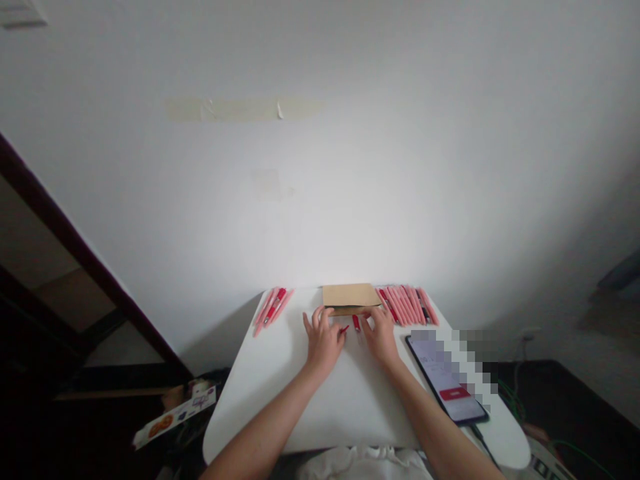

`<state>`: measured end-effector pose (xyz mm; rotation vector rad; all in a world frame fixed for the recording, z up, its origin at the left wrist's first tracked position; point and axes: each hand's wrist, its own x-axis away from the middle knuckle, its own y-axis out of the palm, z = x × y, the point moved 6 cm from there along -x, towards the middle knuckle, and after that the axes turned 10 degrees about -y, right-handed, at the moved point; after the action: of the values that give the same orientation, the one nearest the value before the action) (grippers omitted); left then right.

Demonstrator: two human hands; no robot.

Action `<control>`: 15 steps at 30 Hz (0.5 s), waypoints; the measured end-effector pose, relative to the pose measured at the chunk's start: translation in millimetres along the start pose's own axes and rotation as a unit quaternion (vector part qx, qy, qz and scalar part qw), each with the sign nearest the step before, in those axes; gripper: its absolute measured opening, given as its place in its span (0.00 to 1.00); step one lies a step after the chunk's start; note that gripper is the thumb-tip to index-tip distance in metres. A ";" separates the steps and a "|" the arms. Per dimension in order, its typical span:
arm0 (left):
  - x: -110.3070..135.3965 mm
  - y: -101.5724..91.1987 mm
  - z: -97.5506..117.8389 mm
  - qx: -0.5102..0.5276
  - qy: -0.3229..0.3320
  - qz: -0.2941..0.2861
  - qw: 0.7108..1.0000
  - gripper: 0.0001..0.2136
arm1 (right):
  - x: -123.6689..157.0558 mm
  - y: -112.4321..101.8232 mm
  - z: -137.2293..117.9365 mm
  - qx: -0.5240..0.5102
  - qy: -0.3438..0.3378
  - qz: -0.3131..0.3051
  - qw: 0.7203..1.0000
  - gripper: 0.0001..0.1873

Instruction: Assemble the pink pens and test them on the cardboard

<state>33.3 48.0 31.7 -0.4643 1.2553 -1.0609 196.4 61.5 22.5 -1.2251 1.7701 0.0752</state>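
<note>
My left hand (324, 337) and my right hand (380, 333) rest on a small white table (280, 393), fingers curled, close to a flat brown cardboard box (351, 296) at the far edge. Between the hands lies a small red pen part (356, 324), next to my right hand's fingers. A thin red piece (345, 329) shows at my left thumb and looks pinched there. A row of several pink-red pens (407, 305) lies right of the box. A smaller group of pink-red pens (271, 308) lies left of it.
A phone (445, 380) with a lit screen lies on the table's right side, a cable running off its near end. A white wall rises straight behind the table. A printed carton (175, 415) sits on the dark floor at left.
</note>
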 end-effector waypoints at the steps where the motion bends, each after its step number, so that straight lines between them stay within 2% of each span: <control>1: 0.0 0.5 -0.2 0.003 0.002 0.002 1.000 0.02 | 0.2 0.4 0.0 -0.004 0.002 -0.002 1.000 0.09; 15: 0.8 -10.0 -6.0 0.086 0.003 0.051 0.995 0.04 | -0.4 4.5 4.2 0.008 -0.017 -0.033 0.999 0.13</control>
<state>23.9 44.1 37.3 -0.2633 1.1691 -1.0725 195.8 66.2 18.5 -1.2630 1.6962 0.0443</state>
